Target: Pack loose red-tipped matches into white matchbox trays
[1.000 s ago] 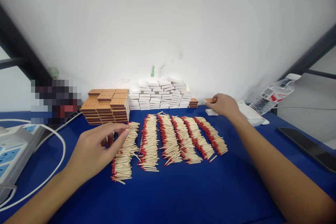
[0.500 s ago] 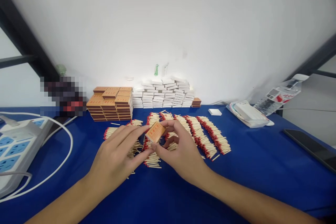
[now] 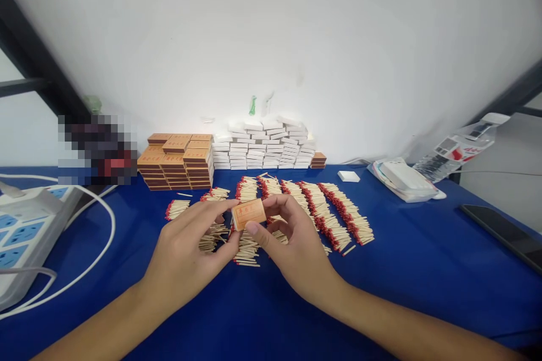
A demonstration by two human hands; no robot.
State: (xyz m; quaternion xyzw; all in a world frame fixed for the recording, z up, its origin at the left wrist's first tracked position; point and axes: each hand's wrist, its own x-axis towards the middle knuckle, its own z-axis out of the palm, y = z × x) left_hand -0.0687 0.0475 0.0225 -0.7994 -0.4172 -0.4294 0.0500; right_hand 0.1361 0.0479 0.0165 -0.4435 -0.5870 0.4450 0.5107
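Matchbox (image 3: 248,212) sits tilted between my two hands, held in front of the rows of red-tipped matches (image 3: 313,206) on the blue desk (image 3: 237,316). My right hand (image 3: 298,256) pinches its right end, thumb pressed on the orange printed face, the other fingers curled behind. My left hand (image 3: 184,254) grips the pale left end between thumb and forefinger. Behind stand stacked orange boxes (image 3: 171,161) and piled white boxes (image 3: 262,152) along the wall (image 3: 271,28); one white box (image 3: 349,176) lies apart, right of them.
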